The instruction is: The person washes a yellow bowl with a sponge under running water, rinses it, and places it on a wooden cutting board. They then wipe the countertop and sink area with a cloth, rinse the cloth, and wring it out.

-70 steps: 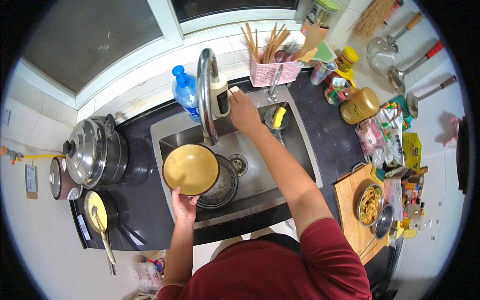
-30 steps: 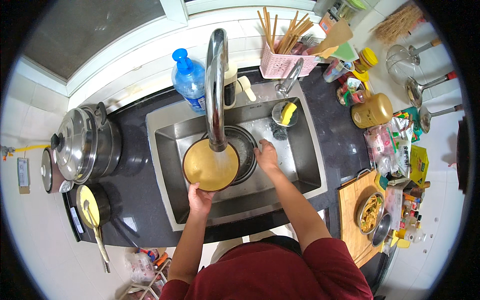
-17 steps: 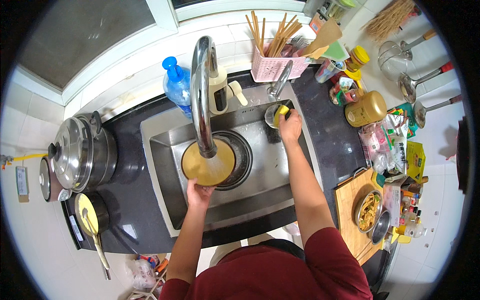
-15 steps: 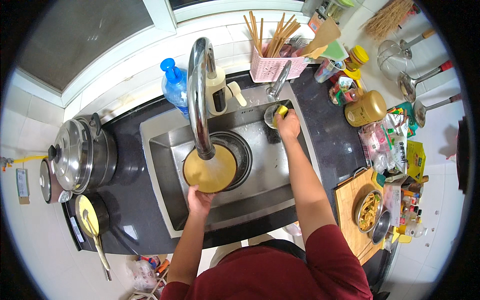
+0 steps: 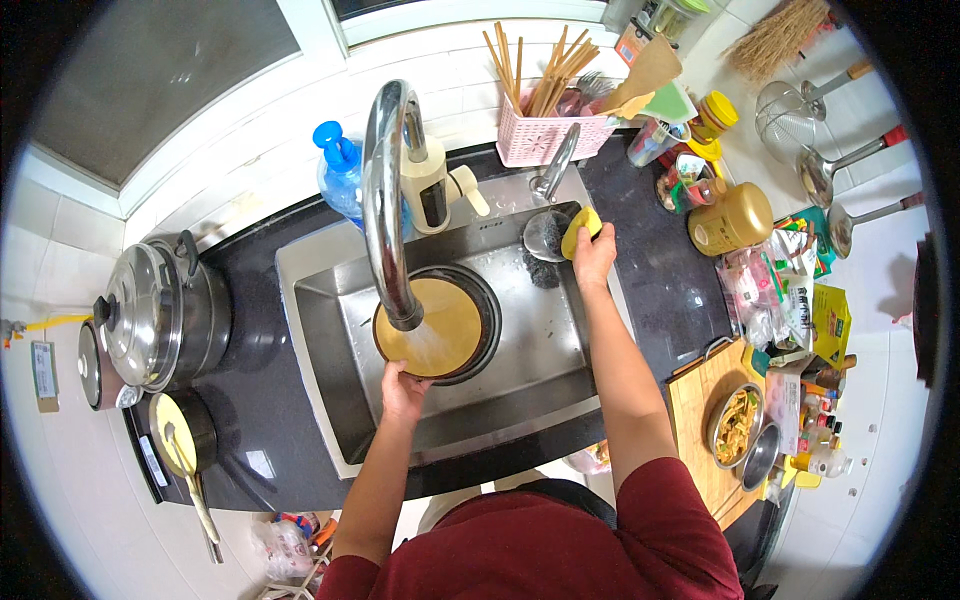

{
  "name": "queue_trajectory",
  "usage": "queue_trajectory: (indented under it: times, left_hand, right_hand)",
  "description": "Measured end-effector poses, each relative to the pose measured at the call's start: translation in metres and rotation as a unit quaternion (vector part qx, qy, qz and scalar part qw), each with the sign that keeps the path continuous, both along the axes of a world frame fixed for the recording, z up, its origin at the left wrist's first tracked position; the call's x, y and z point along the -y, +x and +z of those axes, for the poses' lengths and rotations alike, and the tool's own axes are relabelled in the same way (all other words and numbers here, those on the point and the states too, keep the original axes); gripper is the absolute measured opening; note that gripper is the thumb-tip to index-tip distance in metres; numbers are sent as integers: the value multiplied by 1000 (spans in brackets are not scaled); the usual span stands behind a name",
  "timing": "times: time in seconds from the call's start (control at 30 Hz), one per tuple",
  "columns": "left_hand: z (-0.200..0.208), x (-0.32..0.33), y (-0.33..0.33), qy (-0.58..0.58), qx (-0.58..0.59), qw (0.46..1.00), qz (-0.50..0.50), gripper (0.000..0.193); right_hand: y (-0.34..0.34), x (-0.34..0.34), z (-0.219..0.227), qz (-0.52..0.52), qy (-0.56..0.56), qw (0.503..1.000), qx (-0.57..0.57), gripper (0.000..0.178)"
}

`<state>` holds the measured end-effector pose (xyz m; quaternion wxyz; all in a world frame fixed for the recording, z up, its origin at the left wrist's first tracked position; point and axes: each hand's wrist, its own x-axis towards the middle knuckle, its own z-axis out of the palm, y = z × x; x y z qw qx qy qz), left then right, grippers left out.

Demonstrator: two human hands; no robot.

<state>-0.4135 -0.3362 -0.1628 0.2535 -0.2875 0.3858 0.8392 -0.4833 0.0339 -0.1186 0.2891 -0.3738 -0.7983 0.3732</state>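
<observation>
My left hand (image 5: 403,392) grips the near edge of a round tan plate (image 5: 450,318) with a dark rim. Water from the curved chrome faucet (image 5: 384,190) runs onto its face. Beneath the plate, a black round pan (image 5: 491,325) sits in the steel sink (image 5: 540,365). At the sink's back right corner, my right hand (image 5: 598,256) is closed on a yellow sponge (image 5: 578,233). Just left of the sponge is a small round holder (image 5: 545,236), with a dark scouring pad (image 5: 543,271) below it.
Behind the sink stand a blue pump bottle (image 5: 342,175) and a pink basket (image 5: 550,138) of chopsticks and utensils. A large lidded pot (image 5: 165,310) and a small pan (image 5: 180,432) are on the left. To the right, a cutting board (image 5: 695,400) carries a food bowl (image 5: 738,425).
My right hand, with the sponge, has moved slightly right and lifted away from the round holder. The plate in my left hand has shifted a little right and farther back.
</observation>
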Motion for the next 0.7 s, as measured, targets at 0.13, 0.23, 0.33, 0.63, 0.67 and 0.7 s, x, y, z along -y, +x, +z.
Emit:
queue_trajectory:
  times: [0.13,0.23,0.33,0.63,0.67,0.7]
  left_hand:
    - [0,-7,1,-13,-29,999,3,56]
    - [-4,-11,-4,-3,-21,1000,0,53]
    - [4,-25,-11,15,-32,999,4,51]
    - [1,-34,-13,2,-13,1000,25,46]
    - [-2,-36,-11,-16,-14,1000,23,45]
    - [-1,-41,-12,-34,-16,999,21,45]
  right_hand:
    - [3,25,29,125,-62,986,-89,20]
    - [12,88,42,331,-9,944,12,20]
    - [40,163,2,564,4,812,150,29]
    - [10,203,-67,391,229,872,184,18]
    - [8,210,-70,391,111,894,191,21]
    - [3,219,-64,385,-11,902,195,24]
